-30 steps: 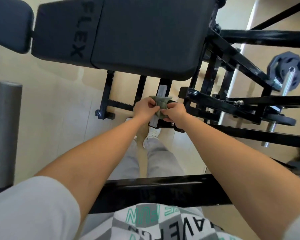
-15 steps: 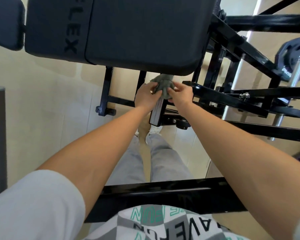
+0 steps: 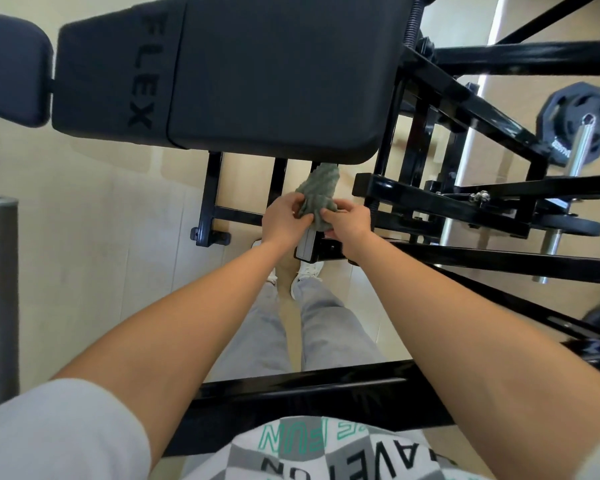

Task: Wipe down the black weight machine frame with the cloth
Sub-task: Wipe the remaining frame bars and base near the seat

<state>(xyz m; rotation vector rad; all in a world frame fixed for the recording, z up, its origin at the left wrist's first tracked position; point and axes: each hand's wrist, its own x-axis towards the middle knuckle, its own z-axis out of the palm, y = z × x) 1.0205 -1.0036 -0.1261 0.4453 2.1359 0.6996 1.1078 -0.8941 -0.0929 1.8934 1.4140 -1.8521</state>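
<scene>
A grey-green cloth (image 3: 321, 192) is wrapped around an upright post of the black frame (image 3: 443, 202), just below the padded seat (image 3: 267, 74) at 12 o'clock. Left hand (image 3: 283, 220) and right hand (image 3: 348, 225) pinch it, fingers (image 3: 293, 206) closed on the fabric. The pad reads "FLEX"; a weight plate (image 3: 577, 119) sits at 2 o'clock.
</scene>
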